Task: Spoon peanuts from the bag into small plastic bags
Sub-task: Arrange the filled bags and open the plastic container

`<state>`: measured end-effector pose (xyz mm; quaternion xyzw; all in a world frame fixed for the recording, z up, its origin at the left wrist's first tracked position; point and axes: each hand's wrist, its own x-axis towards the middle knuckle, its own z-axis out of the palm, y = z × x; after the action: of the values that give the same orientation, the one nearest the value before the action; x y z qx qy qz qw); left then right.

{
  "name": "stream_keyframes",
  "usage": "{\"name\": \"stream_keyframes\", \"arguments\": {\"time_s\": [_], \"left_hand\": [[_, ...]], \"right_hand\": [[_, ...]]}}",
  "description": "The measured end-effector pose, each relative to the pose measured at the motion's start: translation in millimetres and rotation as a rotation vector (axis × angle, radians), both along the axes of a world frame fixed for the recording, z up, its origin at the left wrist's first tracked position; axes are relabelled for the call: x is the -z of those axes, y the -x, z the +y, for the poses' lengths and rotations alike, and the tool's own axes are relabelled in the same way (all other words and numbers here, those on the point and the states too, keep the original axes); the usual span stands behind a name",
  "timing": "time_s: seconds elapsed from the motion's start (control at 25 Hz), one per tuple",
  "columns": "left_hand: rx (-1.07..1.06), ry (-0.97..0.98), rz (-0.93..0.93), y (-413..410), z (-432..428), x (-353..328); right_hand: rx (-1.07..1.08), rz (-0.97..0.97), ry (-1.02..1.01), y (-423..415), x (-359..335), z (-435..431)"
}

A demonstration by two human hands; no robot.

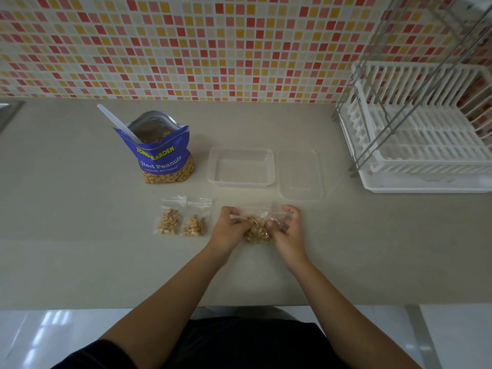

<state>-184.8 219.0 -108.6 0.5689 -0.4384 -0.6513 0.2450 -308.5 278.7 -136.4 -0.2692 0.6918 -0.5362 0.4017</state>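
A blue peanut bag [163, 155] stands open at the back left of the counter, with a white plastic spoon [117, 122] leaning inside it. Two small clear bags of peanuts [169, 221] [195, 223] lie flat side by side in front of it. To their right, my left hand [230, 230] and my right hand [288, 229] both pinch a third small bag of peanuts [258, 230] from either side, just above the counter. My fingers cover part of its top edge.
A clear plastic container [241, 166] and its lid [300, 174] sit behind my hands. A white dish rack [420, 129] fills the right end of the beige counter [80, 235]. A sink edge [9, 110] shows at far left. The tiled wall runs behind.
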Motion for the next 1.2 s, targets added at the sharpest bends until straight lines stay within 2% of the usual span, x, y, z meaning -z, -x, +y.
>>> {"name": "stream_keyframes", "arguments": {"time_s": [0.08,0.2,0.4,0.48,0.6,0.68,0.8,1.0,1.12,1.2], "left_hand": [[-0.040,-0.033,0.158,-4,3,1],[-0.081,0.002,0.272,-5,-4,-8],[-0.096,0.101,0.317,11,-53,-47],[-0.152,0.115,0.267,18,-82,-53],[-0.219,0.157,0.020,24,-120,-45],[-0.162,0.182,-0.141,27,-133,-37],[-0.024,0.191,-0.267,34,-135,-26],[0.232,0.546,-0.809,31,-139,-18],[0.319,0.658,-1.005,31,-134,-19],[0.466,0.717,-1.117,28,-132,-17]], "right_hand": [[0.022,-0.059,0.070,0,-5,2],[0.002,-0.101,0.161,0,-18,-9],[-0.154,-0.163,0.205,18,-52,-63],[-0.205,-0.048,0.198,30,-59,-87],[-0.199,0.232,0.087,37,-59,-119],[-0.253,0.375,-0.035,33,-56,-135],[-0.421,0.479,-0.220,26,-48,-145],[-0.530,0.735,-0.438,25,-42,-151],[-0.544,0.906,-0.461,23,-41,-151],[-0.549,0.940,-0.473,22,-44,-151]]}}
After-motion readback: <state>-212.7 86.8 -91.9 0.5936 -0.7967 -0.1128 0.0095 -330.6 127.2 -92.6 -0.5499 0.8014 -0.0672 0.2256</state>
